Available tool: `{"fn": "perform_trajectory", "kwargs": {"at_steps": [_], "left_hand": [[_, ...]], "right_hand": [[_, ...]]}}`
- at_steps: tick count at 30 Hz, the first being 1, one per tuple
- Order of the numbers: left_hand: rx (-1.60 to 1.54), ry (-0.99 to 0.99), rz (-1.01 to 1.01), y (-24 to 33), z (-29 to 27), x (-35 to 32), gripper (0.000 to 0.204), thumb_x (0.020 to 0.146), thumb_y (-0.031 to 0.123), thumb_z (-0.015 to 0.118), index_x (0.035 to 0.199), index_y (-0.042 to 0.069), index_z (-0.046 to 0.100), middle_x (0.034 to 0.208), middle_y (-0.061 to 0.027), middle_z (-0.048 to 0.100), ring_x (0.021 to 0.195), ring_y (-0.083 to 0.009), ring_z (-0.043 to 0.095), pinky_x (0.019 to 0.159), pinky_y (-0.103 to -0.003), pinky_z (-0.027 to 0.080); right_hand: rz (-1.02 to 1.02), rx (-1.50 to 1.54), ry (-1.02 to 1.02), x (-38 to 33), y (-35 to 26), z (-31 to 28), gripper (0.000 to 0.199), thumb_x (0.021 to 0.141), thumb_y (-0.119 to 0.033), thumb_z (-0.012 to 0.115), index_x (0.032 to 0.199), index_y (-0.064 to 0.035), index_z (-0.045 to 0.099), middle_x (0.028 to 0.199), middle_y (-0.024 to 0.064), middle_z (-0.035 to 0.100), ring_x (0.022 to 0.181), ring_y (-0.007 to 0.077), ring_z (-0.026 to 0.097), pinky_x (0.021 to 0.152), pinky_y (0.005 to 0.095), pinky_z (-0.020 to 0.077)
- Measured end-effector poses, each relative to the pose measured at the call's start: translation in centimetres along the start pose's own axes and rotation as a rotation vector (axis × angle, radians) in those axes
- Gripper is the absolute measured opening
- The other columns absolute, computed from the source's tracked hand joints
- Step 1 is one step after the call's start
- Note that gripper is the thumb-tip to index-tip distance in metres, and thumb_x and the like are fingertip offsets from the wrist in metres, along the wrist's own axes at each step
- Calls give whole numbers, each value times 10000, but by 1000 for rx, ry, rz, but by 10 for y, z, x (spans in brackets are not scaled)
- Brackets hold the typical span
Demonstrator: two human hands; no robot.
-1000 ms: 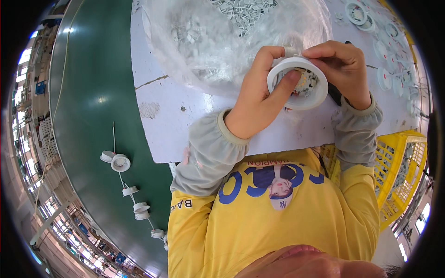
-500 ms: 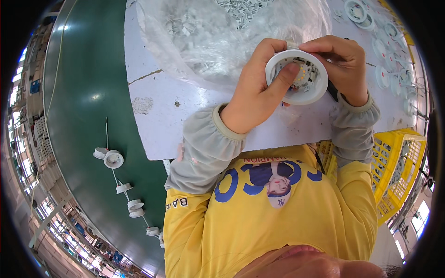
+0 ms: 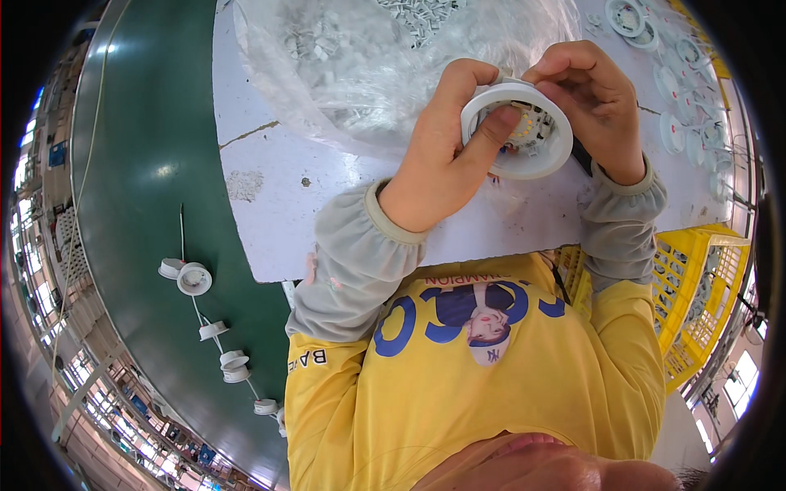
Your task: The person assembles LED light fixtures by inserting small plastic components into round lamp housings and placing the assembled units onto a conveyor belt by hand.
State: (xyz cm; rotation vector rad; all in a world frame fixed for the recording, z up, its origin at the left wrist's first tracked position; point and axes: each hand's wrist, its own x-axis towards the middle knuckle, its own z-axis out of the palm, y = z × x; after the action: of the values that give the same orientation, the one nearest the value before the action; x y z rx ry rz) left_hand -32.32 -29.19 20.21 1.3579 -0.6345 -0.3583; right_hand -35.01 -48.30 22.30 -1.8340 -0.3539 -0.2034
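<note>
Over the table I hold up a white round downlight housing [image 3: 536, 169], its open face tilted toward me. Inside it shows a circuit board [image 3: 542, 131] with yellow LED dots and small parts. My left hand [image 3: 442, 159] is closed around the housing's left side, thumb reaching inside onto the board. At the far right of the rim, my right hand [image 3: 602, 110] has thumb and index finger pinched together. Whatever lies between those fingertips is hidden. Bits of coloured wire show near the left thumb and just below the rim.
Beyond my hands lies a clear plastic bag [image 3: 327, 106] of small white pieces [image 3: 422, 20]. More round lamp parts [image 3: 692, 98] cover the table's right side. A green belt [image 3: 139, 196] on the left carries wired white lamps [image 3: 194, 279]. Yellow crates [image 3: 704, 270] stand at right.
The housing has tipped and shifted slightly left and away from me. My right fingers have risen and curled more tightly at its far edge. The left grip stays.
</note>
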Motion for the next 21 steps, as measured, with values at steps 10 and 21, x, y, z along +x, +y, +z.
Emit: {"fn": "perform_trajectory", "kwargs": {"at_steps": [10,21], "left_hand": [[-9,9,-19,3,9,1,195,867,60,500,1034,22,407,796,-63,523,626,-93,507,531,-226,414],[40,-23,0,1,9,3,189,862,43,494,1031,14,415,874,-79,511,775,-114,518,667,-243,429]], "right_hand": [[7,-6,-159,0,-18,9,407,733,-24,547,1105,-9,382,970,65,469,908,123,473,828,258,374],[15,-27,-125,-4,-19,10,313,792,61,492,1078,-16,393,939,40,485,886,94,482,813,229,388]]}}
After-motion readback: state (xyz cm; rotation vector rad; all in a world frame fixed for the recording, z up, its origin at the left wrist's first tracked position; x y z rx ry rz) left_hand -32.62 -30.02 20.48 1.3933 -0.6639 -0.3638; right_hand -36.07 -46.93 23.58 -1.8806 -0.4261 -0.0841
